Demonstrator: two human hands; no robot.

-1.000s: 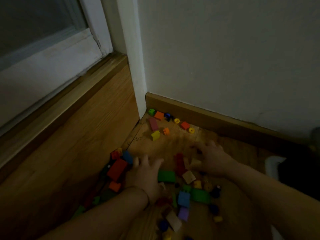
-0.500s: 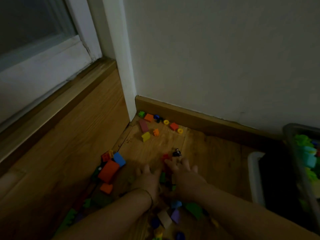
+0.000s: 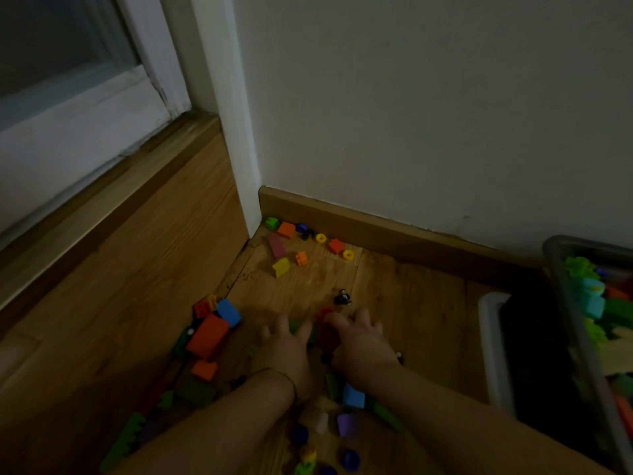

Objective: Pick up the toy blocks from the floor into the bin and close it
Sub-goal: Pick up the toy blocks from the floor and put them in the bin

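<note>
Many coloured toy blocks lie scattered on the wooden floor. My left hand and my right hand lie side by side, palms down, fingers spread over a small heap. A dark red block sits between the two hands, touching both. More blocks lie under my forearms, among them a blue block and a purple block. A large orange-red block and a blue block lie left of my left hand. The clear bin, partly filled with blocks, stands at the right edge.
A further group of small blocks lies in the corner by the skirting board. A small black toy piece rests just beyond my fingers. A dark tray-like thing with a white rim lies between my right arm and the bin. A raised wooden ledge runs along the left.
My hands were apart a second ago and have drawn together, pushing blocks into a heap between them. The view has turned right, bringing the bin into sight.
</note>
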